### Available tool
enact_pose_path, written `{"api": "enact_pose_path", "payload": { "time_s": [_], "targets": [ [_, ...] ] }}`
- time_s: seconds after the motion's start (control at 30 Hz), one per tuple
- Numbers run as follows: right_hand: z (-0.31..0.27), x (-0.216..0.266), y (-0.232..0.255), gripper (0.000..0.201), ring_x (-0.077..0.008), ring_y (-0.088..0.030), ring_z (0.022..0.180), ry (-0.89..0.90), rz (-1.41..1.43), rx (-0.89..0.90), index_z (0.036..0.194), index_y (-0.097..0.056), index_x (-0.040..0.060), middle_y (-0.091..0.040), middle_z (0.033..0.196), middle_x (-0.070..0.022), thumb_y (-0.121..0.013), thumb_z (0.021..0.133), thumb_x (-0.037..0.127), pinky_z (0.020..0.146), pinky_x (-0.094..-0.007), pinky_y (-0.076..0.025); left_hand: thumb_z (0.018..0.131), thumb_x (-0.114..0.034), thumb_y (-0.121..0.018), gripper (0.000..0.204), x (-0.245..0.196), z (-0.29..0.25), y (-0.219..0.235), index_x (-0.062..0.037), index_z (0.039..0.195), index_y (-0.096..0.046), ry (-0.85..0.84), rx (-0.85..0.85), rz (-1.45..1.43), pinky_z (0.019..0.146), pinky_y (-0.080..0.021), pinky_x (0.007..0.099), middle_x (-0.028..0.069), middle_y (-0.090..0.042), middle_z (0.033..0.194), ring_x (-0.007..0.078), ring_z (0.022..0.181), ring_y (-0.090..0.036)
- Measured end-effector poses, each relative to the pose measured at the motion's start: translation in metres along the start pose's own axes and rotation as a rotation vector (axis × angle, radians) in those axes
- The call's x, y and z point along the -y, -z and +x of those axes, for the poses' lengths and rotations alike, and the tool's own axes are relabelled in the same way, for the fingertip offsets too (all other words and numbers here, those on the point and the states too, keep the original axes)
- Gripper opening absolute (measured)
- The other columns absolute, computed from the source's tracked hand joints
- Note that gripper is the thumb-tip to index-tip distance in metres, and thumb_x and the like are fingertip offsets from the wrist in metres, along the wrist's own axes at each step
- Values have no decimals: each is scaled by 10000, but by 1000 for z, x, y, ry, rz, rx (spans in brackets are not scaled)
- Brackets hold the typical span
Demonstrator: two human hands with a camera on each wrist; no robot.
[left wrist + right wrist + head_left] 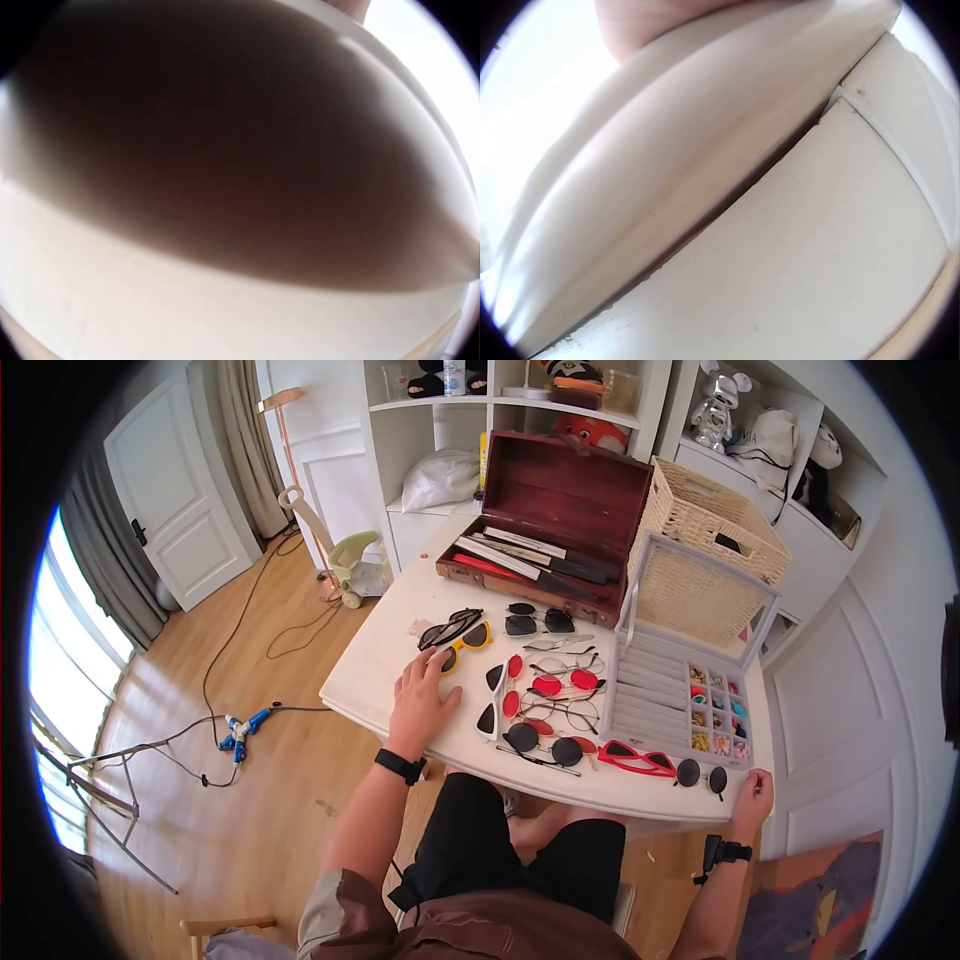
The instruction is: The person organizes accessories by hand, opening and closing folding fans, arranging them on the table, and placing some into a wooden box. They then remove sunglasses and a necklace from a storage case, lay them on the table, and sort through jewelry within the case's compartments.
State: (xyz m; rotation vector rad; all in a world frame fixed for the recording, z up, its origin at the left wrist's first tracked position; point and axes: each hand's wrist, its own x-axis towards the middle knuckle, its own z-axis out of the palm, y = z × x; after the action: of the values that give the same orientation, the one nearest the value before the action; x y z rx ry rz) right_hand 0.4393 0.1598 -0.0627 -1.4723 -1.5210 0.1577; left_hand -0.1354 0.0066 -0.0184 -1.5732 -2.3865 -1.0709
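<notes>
My left hand (422,702) lies over the left part of the table with its fingers spread. Its fingertips reach the near end of the yellow sunglasses (468,646), and the thumb stands apart. Just beyond lies a pair of black-framed glasses (450,629). White cat-eye sunglasses (490,701) sit to the right of this hand. At the table's right front corner my right hand (755,800) rests by the edge, loosely curled and holding nothing. Nearest to it are round dark sunglasses (701,779) and red-framed sunglasses (637,758). A dark blur fills most of the left wrist view.
Several more glasses, including red-lensed ones (565,682), cover the table's (385,660) middle. An open wooden case (560,490) holding folded fans stands behind them. To the right are a jewelry box (650,700) with its lid raised and a wicker basket (715,520).
</notes>
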Motion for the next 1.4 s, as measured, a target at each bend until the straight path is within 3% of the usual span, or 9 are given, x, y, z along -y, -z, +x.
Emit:
{"api": "enact_pose_path", "payload": {
  "time_s": [0.37,0.77,0.83,0.87,0.9,0.97,1.2,1.27,1.4],
  "targets": [
    [2,-23,-3,86,-110,-502,789,-52,65,30,977,-593,6,-558,847,-21,-536,1000,66,727,-259,-439,871,-298,-675,525,0,-1,2,-129,1355,-558,-75,63,86,1133,-344,472,164,-488,1454,315,1347,-468],
    [9,-63,0,158,-158,-524,866,-2,24,63,1049,-582,-6,-572,934,-62,-509,1035,133,830,-287,-450,869,-270,-682,510,0,-4,4,-132,1344,-559,-95,30,22,1111,-365,438,124,-525,1408,309,1260,-532],
    [15,-68,2,181,-191,-531,913,16,-89,82,1058,-576,3,-574,961,-77,-500,1027,165,887,-315,-445,870,-281,-678,506,2,-3,3,-128,1338,-557,-91,19,21,1110,-366,433,120,-525,1405,308,1257,-534],
    [10,-50,5,457,-326,-658,822,22,-200,44,1278,-614,103,-730,999,-144,-753,906,328,760,-509,-519,871,-287,-677,509,1,-3,3,-121,1337,-555,-92,17,23,1111,-365,432,119,-525,1405,307,1257,-534],
    [13,-58,3,457,-326,-658,822,26,-200,48,1278,-614,103,-730,999,-144,-753,906,328,760,-509,-519,871,-293,-675,513,2,-4,2,-114,1336,-553,-94,19,23,1111,-364,431,118,-525,1405,305,1258,-533],
    [17,-84,-2,179,-201,-538,911,70,-13,49,1056,-578,11,-581,962,-85,-500,1022,168,886,-319,-447,873,-299,-672,510,2,-4,2,-97,1326,-556,-100,4,16,1112,-360,432,120,-528,1401,309,1257,-532],
    [2,-31,0,128,-170,-538,838,55,-16,-9,991,-603,3,-590,886,-72,-541,1003,115,798,-303,-467,848,-290,-685,489,-2,-1,5,-81,1279,-587,-108,16,7,1094,-366,452,116,-568,1338,299,1253,-533],
    [-2,-3,0,123,-120,-491,767,-54,27,-16,973,-603,4,-560,832,-33,-549,1003,110,713,-272,-442,848,-289,-688,490,-4,0,6,-89,1285,-590,-98,21,30,1098,-360,449,114,-568,1346,301,1249,-533],
    [-2,-7,0,122,-87,-458,739,-89,57,-11,954,-602,18,-525,796,6,-550,993,121,682,-253,-413,853,-285,-688,494,-4,-1,5,-99,1301,-594,-74,48,47,1113,-346,445,114,-560,1369,300,1259,-528]
  ]
}}
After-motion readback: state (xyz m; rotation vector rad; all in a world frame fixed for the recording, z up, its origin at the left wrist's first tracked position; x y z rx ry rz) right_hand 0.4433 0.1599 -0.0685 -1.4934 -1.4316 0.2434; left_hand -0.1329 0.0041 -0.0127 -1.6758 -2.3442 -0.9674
